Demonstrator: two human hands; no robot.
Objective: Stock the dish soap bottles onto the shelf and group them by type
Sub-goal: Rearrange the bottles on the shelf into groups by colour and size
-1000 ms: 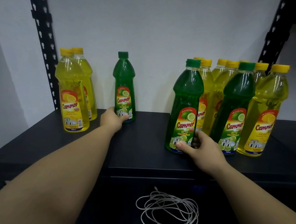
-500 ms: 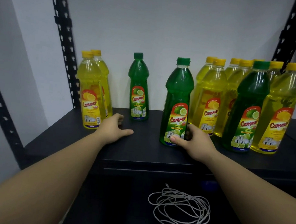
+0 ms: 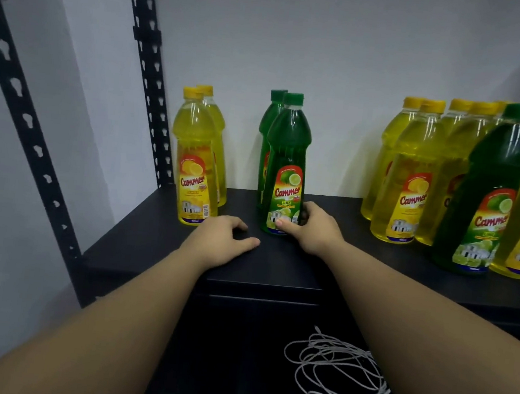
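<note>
Slid leftward since half a second ago: green bottle [image 3: 286, 164], now directly before second green bottle [image 3: 266, 139]. Upright, green cap, lime label; base gripped by right hand [image 3: 311, 228]. Left hand [image 3: 218, 243] flat on shelf [image 3: 139, 235], fingers loose, holding nothing.

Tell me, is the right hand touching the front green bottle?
Touching. The head view shows the right hand wrapped around the base of the front green bottle, thumb pressed on its label.

Stockroom or shop storage bay

A black shelf [image 3: 356, 271] on slotted metal uprights [image 3: 150, 66] is set against a bare white wall [image 3: 332, 44], and identical branded dish soap bottles [image 3: 408, 180] are lined up in multiples.
</note>
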